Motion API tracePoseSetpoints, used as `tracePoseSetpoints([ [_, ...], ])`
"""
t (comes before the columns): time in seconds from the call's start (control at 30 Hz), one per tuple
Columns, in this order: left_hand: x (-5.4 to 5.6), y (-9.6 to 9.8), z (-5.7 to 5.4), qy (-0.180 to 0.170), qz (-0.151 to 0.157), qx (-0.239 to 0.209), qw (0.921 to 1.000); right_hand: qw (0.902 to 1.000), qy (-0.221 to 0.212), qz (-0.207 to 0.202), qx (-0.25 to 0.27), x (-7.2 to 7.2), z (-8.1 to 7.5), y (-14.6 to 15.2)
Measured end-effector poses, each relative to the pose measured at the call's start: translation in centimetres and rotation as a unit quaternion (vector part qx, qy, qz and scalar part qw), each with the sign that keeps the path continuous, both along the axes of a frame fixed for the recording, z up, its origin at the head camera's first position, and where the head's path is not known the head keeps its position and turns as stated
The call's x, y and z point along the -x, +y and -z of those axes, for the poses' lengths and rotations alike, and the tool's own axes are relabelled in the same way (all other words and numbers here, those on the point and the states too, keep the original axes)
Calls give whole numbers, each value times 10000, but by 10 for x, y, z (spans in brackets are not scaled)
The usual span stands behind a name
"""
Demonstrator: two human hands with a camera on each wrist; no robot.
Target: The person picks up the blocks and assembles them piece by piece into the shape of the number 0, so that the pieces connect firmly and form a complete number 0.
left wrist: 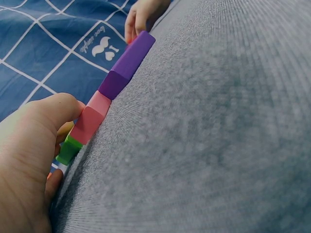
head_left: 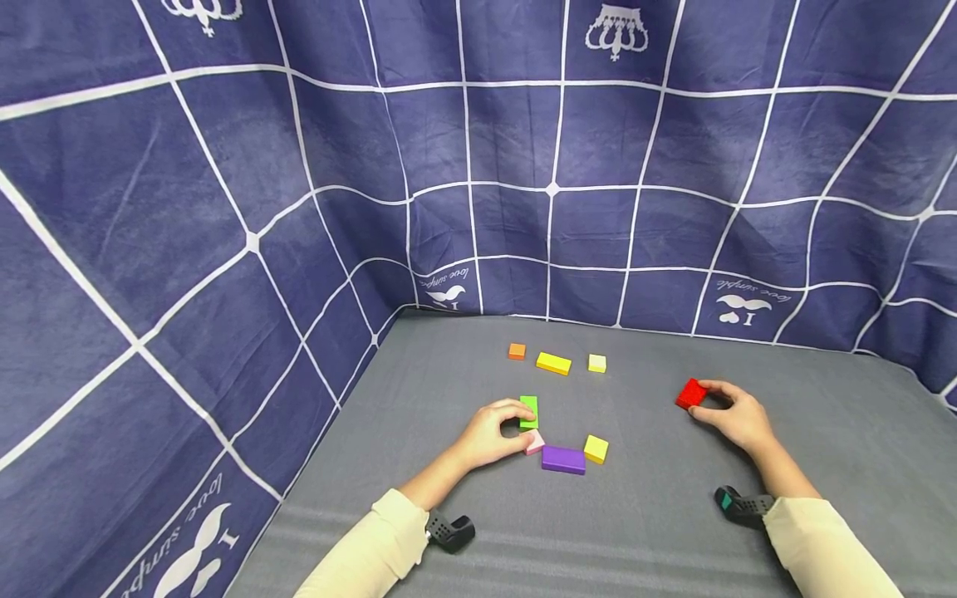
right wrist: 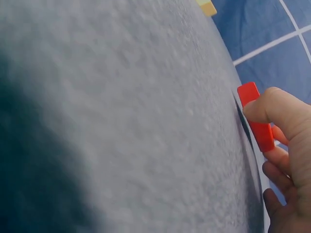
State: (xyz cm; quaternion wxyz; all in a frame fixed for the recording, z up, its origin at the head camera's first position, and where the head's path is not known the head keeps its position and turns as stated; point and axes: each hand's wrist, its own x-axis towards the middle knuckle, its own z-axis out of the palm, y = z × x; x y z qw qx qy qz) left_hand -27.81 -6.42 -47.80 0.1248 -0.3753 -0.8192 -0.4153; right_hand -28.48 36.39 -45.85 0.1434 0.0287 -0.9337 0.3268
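Note:
My left hand (head_left: 489,433) is curved over a green block (head_left: 529,403) and a small pink block (head_left: 534,445). Its fingertips lie on the green one while the thumb touches the pink one, as the left wrist view also shows. A purple oblong block (head_left: 564,460) extends from the pink block, with a yellow cube (head_left: 596,449) at its far right corner. Off to the right, my right hand (head_left: 738,418) pinches a red block (head_left: 691,394) between thumb and fingers. In the right wrist view, the red block (right wrist: 262,133) is held by its sides, close over the grey cloth.
Farther back on the grey surface (head_left: 643,531) lie an orange block (head_left: 517,351), a yellow oblong block (head_left: 553,364) and a pale yellow cube (head_left: 596,363). A blue curtain (head_left: 508,141) with white lines rises behind and at the left. Each wrist wears a black band.

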Motion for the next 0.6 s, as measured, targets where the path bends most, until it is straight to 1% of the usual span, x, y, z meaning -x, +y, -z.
tracePoseSetpoints([
  [0.23,-1,0,-2,-84,-38,0,10000,9995,11,-291,121,-2,-3,-11],
  [0.37,-1,0,-2,-142,-58,6,9999,9991,34,-380,162,-4,-4,-16],
  [0.6,1,0,1,-115,-14,-17,9999,9978,168,-589,238,-6,-1,-25],
])
